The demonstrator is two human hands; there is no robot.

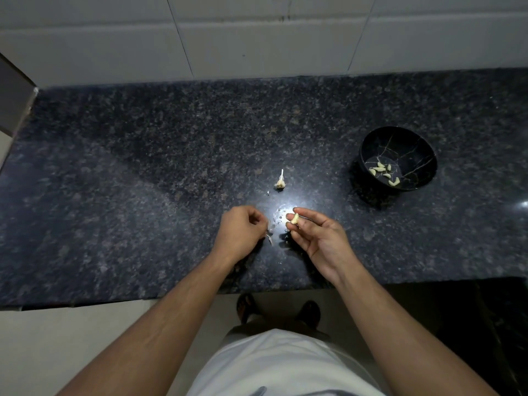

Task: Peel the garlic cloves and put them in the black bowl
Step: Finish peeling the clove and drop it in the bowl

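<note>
I see both bare forearms reaching forward. My left hand [241,234] is knuckles-up, fingers curled, pinching a thin scrap of skin [269,239]. My right hand [315,238] is palm-up, fingertips pinching a peeled clove [294,218].

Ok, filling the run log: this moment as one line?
right hand: pinches peeled clove | left hand: holds skin | bowl: has cloves
</note>
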